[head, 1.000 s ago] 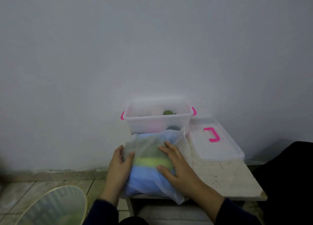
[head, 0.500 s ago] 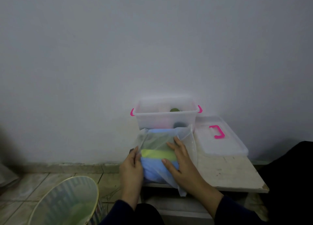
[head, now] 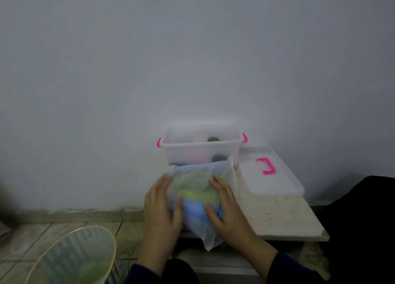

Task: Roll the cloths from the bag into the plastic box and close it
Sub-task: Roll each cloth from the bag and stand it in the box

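A translucent white bag (head: 197, 177) lies on a small low table (head: 282, 217), with stacked cloths inside, a yellow-green one (head: 196, 195) over a blue one (head: 194, 211). My left hand (head: 160, 209) grips the bag's left side. My right hand (head: 226, 207) presses flat on its right side. Behind the bag stands the clear plastic box (head: 201, 145) with pink latches, open, holding several rolled cloths, one green. Its clear lid (head: 271, 177) with a pink handle lies flat to the right.
A white wall rises directly behind the table. A round basket (head: 72, 258) stands on the tiled floor at lower left. A dark shape (head: 363, 230) fills the right edge next to the table.
The view has shifted, so table and box sit further right. My left hand moved further over the bag's left side and my right hand slid slightly along it.
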